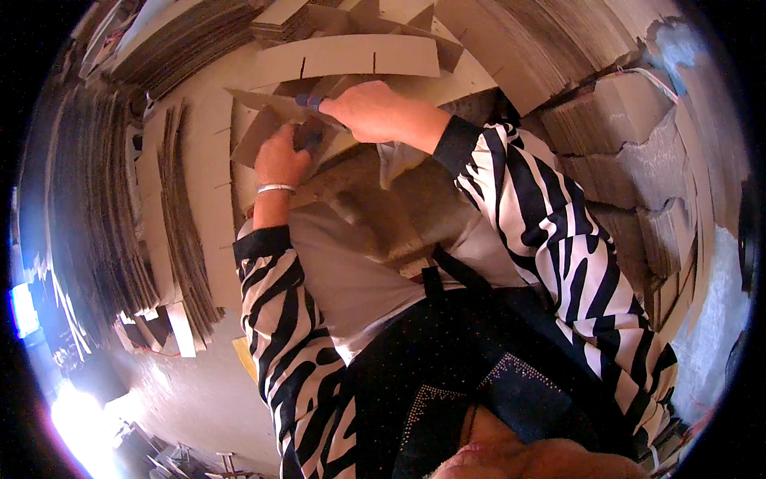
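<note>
My left hand [281,156], with a white band on its wrist, is closed on a piece of brown cardboard [254,137] in front of me. Just right of it and a little farther off, my right hand [373,112] has its fingers bent together at the cardboard strips there. Dark coverings show on fingers of both hands. What lies beneath the right fingers is partly hidden. Beyond the hands stands a long cardboard strip [347,59] with two slots cut in its edge. More slotted pieces cross behind it.
Tall stacks of flat cardboard [88,199] stand at the left, beside a narrower row of cardboard sheets [182,215]. Bundled cardboard [598,120] is piled at the right, partly under clear plastic film [678,44]. More sheets [183,44] lie at the far left.
</note>
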Tool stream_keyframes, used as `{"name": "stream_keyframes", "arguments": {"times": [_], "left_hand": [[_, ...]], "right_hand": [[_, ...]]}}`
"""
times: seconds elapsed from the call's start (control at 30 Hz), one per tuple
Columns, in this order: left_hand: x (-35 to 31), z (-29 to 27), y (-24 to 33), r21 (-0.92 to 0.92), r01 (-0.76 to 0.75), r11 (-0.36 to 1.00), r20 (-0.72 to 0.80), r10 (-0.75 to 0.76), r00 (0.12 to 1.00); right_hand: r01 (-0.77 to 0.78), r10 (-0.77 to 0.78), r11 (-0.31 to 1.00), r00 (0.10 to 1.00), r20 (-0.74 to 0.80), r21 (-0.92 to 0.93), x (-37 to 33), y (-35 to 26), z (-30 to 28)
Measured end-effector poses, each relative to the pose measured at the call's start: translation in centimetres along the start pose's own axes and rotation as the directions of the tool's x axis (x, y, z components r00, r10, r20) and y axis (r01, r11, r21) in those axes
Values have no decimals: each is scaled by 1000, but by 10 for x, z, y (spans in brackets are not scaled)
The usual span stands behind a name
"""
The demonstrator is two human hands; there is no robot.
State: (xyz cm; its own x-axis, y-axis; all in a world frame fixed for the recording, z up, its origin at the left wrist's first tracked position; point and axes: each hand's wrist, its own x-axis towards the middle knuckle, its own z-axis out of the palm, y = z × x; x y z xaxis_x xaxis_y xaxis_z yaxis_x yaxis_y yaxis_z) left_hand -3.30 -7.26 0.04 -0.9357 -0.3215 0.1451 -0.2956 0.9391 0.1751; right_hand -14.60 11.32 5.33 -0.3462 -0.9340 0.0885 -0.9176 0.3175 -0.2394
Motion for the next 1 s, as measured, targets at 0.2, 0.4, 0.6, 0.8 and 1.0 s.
{"name": "stream_keyframes", "arguments": {"times": [0.2, 0.4, 0.6, 0.8, 1.0], "left_hand": [[-6, 5, 16, 9, -71, 997, 243, 67, 968], [-7, 6, 24, 67, -79, 995, 237, 61, 970], [-1, 9, 41, 26, -113, 993, 272, 102, 957], [-5, 5, 41, 69, -110, 992, 296, 85, 951], [-5, -9, 45, -92, -134, 987, 209, 151, 966]], "right_hand": [[25, -24, 1000, 999, -43, 12, 2, 3, 2], [-4, 5, 1000, 1000, -29, 25, -15, 3, 20], [28, -32, 999, 986, -163, -26, -29, 11, 17], [63, -62, 996, 998, -32, 55, -34, 2, 34], [-55, 61, 992, 997, -51, 117, -38, 15, 38]]}}
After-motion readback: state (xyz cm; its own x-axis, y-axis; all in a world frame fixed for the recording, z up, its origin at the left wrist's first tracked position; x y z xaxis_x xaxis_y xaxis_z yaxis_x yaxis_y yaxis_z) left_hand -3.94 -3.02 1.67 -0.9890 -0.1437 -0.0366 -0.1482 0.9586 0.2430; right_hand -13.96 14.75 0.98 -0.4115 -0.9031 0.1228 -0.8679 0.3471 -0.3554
